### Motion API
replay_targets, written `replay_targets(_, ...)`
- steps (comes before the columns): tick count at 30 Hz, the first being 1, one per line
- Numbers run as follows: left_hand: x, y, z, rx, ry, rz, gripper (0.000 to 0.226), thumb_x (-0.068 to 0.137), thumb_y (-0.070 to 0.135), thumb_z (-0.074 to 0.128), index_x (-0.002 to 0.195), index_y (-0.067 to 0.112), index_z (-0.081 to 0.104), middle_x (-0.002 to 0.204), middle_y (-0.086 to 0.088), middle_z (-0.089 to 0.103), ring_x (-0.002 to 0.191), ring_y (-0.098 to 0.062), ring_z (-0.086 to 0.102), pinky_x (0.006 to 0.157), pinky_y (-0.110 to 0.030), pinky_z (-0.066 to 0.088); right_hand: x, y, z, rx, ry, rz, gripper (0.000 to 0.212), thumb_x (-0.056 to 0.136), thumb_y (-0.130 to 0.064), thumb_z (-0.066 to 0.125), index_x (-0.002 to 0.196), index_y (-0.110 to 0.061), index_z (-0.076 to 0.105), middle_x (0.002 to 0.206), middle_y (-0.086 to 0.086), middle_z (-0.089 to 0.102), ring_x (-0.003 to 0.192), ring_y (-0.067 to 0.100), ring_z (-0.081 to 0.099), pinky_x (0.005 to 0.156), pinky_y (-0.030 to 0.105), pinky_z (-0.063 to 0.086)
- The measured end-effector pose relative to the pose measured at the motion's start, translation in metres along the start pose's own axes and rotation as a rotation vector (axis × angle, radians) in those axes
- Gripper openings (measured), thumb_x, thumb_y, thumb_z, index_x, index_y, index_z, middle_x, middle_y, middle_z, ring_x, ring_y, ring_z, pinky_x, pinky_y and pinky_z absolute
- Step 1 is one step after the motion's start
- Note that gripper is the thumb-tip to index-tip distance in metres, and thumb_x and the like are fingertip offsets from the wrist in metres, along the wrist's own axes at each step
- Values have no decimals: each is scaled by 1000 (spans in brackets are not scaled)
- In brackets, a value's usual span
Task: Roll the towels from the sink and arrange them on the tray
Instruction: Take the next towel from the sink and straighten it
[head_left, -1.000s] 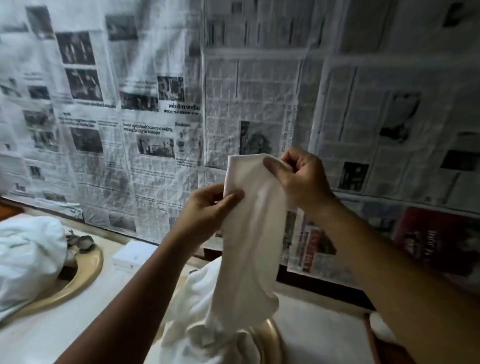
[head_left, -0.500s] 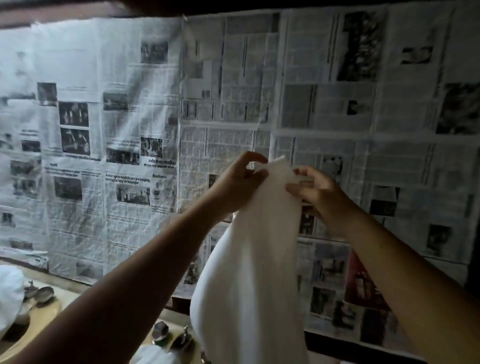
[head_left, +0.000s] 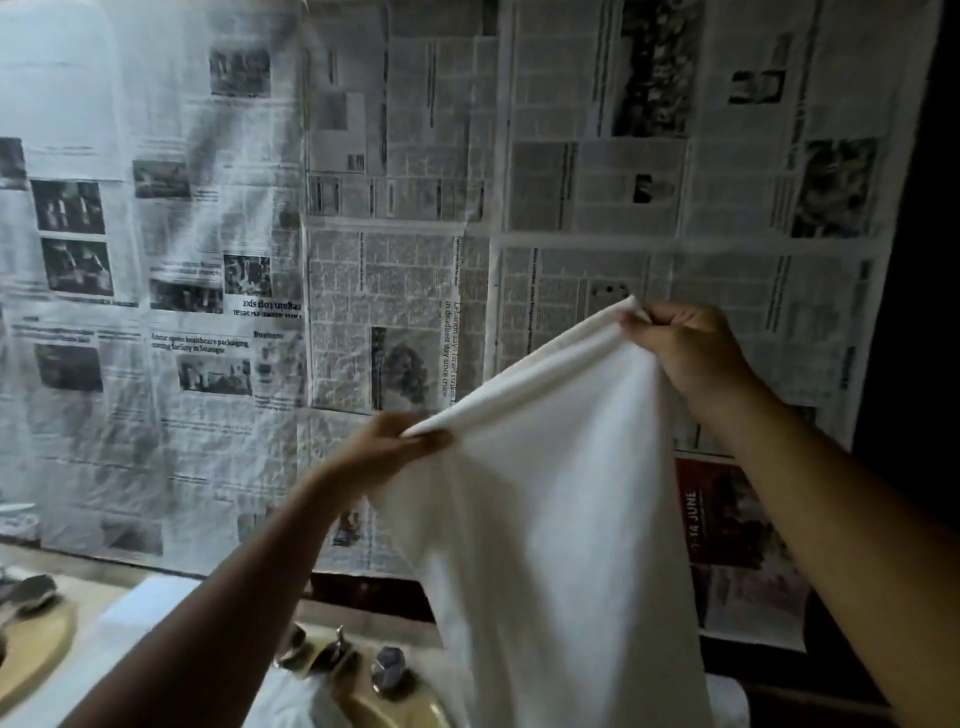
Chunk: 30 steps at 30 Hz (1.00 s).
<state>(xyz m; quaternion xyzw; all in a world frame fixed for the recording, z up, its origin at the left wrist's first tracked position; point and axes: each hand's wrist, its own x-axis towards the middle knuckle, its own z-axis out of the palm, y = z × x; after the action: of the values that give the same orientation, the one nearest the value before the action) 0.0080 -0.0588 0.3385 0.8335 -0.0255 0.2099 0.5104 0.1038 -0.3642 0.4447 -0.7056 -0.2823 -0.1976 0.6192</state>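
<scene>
Head view shows the left hand (head_left: 387, 447) and right hand (head_left: 685, 348) each pinching a top corner of the white towel (head_left: 545, 519), which hangs above the sink (head_left: 405, 712); the person would do well to level the slanted top edge and pull it taut before rolling.

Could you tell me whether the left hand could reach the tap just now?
Probably not yet: the left hand pinches a top corner of the towel, which the right hand holds too. Nothing blocks the way down to the tap, though.
</scene>
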Motion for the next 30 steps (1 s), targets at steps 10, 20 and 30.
replay_targets(10,52,36,-21,614,49,184,15,94,16,65,103,10,76,87,-1,65,73,-12,59,59,-19,41,8,40,-28,-107,379,162,31,74,-33,87,95,-11,79,90,8,78,90,32,73,88,43,59)
replay_targets(20,67,40,17,-385,419,-100,16,97,28,62,89,24,75,100,-14,75,97,-37,71,86,-54,60,12,42,-32,-76,116,365,16,105,-29,48,107,-23,63,71,9,72,59,22,61,51,30,46)
replay_targets(30,73,114,35,-886,236,-19,30,104,16,45,124,2,62,112,-18,67,105,-31,64,84,-37,58,13,8,-26,-46,380,143,33,81,-48,62,85,-16,60,78,6,64,66,26,62,55,36,50)
